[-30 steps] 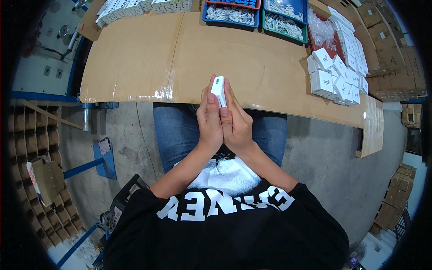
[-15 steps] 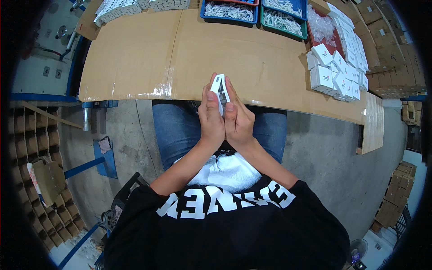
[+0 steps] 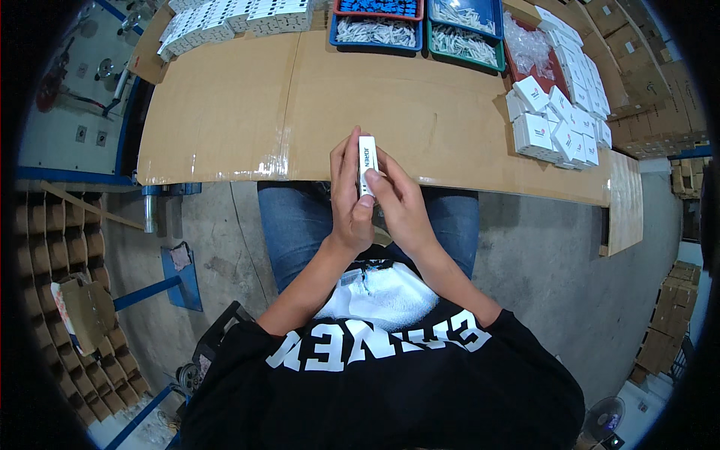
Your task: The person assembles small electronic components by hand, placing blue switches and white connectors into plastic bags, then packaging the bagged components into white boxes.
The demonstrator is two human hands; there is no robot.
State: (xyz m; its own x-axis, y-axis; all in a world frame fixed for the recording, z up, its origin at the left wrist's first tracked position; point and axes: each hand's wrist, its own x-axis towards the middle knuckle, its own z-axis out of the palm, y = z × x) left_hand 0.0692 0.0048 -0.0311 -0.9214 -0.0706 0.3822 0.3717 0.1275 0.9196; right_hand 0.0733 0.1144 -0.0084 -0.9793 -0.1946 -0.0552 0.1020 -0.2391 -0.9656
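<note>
A small white box (image 3: 367, 154) with dark print on its narrow side is held upright between my two hands, above the table's near edge. My left hand (image 3: 349, 214) wraps its left side, with the fingers straight up along it and the thumb near its lower end. On the other side my right hand (image 3: 406, 206) grips it, its thumb pressed on the face toward me. The box looks closed from this side; its far side is hidden.
The cardboard-covered table (image 3: 225, 112) spans ahead. At its back are a blue tray (image 3: 375, 48) and a green tray (image 3: 469, 63) of small white pieces. White boxes (image 3: 534, 135) are piled at right, beside plastic bags (image 3: 527, 49). More white boxes (image 3: 277, 16) stand back left.
The white box showed a gap with something dark inside; now a flat printed side faces up. My right hand has shifted right and its thumb has come onto the box.
</note>
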